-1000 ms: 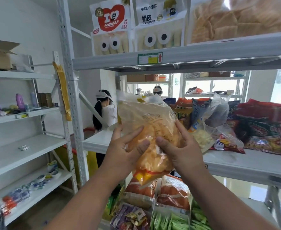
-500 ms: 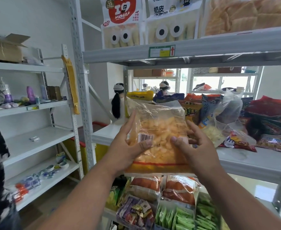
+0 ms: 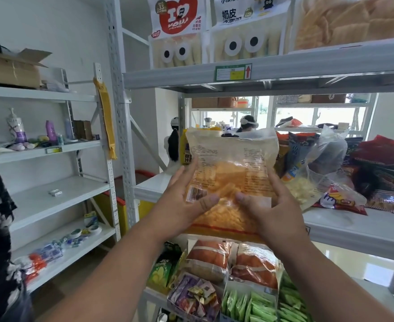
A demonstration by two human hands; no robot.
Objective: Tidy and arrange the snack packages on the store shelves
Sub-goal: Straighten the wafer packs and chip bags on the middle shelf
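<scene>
Both hands hold a clear snack bag (image 3: 232, 173) of pale orange sticks upright in front of the middle shelf (image 3: 354, 228), its printed back and barcode facing the camera. The left hand (image 3: 179, 205) grips the bag's left edge, its thumb pressed across the front near the barcode and the other fingers (image 3: 182, 175) reaching behind. The right hand (image 3: 272, 208) grips the right edge in the same way, thumb on the front, fingers curled round the side. The bag hangs in the air, not touching the shelf.

To the right on the middle shelf lies a loose heap of packages (image 3: 344, 173), red, blue and clear. On the top shelf (image 3: 284, 68) stand white packs with cartoon eyes (image 3: 205, 36). Below the hands, orange bags (image 3: 233, 261) and green sachets (image 3: 261, 307) fill the lower shelf. A second rack (image 3: 40, 147) at far left carries bottles and a cardboard box (image 3: 10, 66).
</scene>
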